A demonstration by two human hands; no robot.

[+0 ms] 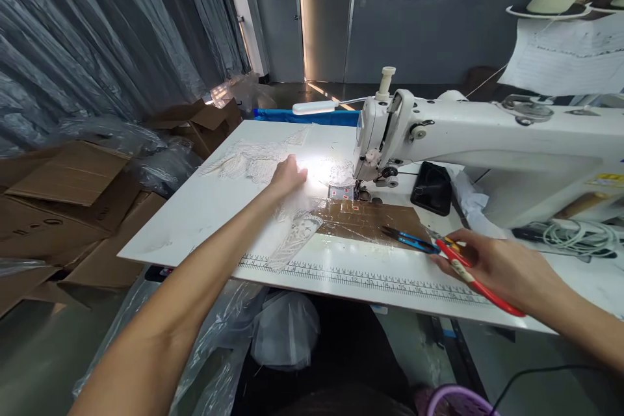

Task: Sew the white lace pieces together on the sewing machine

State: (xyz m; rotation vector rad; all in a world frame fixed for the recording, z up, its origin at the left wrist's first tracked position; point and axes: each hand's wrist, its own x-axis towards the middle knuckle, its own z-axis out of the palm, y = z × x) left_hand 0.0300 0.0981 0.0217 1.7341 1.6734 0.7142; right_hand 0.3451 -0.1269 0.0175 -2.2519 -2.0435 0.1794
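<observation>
My left hand [288,177] is on the white lace [263,159] left of the sewing machine's needle, its fingers closed on the fabric. A pointed lace piece [298,240] hangs toward the table's front edge. My right hand [487,263] is closed around a red-handled tool that looks like pliers [468,273], with yellow on the inner grip. Just beyond my right fingers, blue thread snips [410,239] point left across brown tape [370,220]. The white sewing machine [448,133] stands behind, its presser foot [359,192] beside the lace under a bright lamp.
A ruler strip [361,279] runs along the table's front edge. A black tray [431,188] and coiled pale cord [580,237] lie under and beside the machine arm. Cardboard boxes [63,208] stand left of the table; a purple basket [455,396] is below.
</observation>
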